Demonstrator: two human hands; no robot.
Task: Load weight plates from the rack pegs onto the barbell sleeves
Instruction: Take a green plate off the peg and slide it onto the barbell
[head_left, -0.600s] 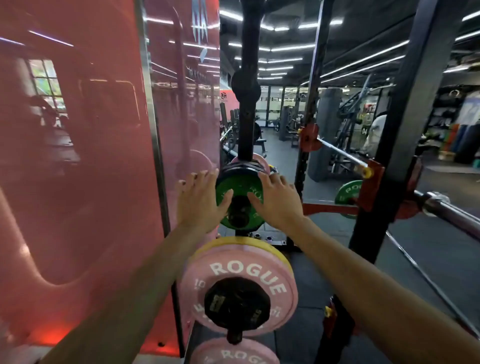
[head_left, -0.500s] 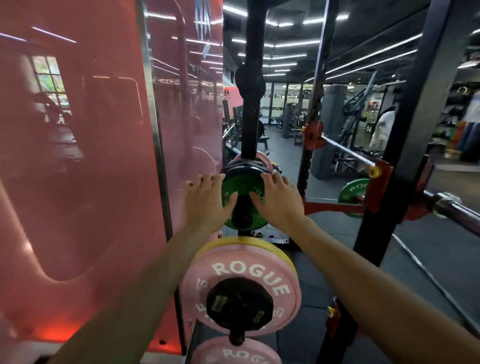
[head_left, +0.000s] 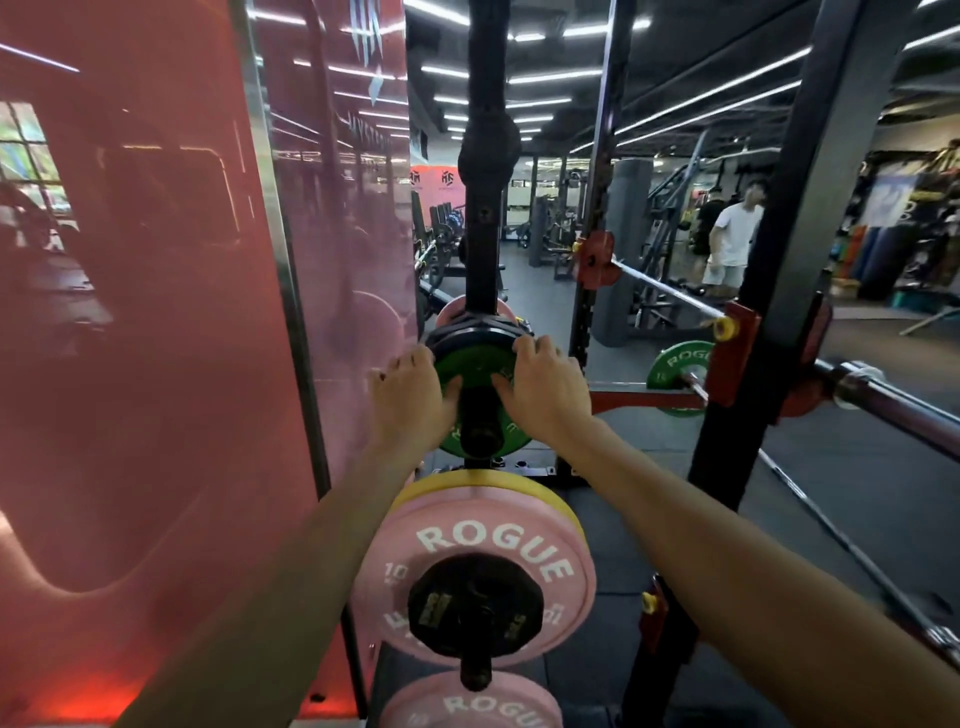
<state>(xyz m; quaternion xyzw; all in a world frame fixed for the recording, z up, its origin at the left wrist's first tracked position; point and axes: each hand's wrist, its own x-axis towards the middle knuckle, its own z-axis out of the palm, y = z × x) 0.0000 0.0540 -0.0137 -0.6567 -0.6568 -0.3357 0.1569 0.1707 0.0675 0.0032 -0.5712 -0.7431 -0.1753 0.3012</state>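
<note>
Both hands have slid outward since the earlier frame, off the green plate's (head_left: 480, 375) face toward its rim; view also tipped up a bit. Plate sits center frame on a rack peg (head_left: 480, 434), flat face toward you, peg axis pointing straight at you, so the pull-off has to come along that line, back toward your chest. Left hand (head_left: 410, 400) is at the plate's left edge, fingers spread and curling round the rim; thumb across the face. Right hand (head_left: 545, 387) is at the upper-right edge, fingers hooked over the top, thumb on the face. Both touching, neither closed tight yet, by the look. Hands abt equally near. Black plates stack behind the green one. Bar sleeve (head_left: 893, 397) lies at right of frame, well apart; another green plate (head_left: 678, 364) is already on the far end. Pink plate (head_left: 475, 566) hangs on the peg below.
</note>
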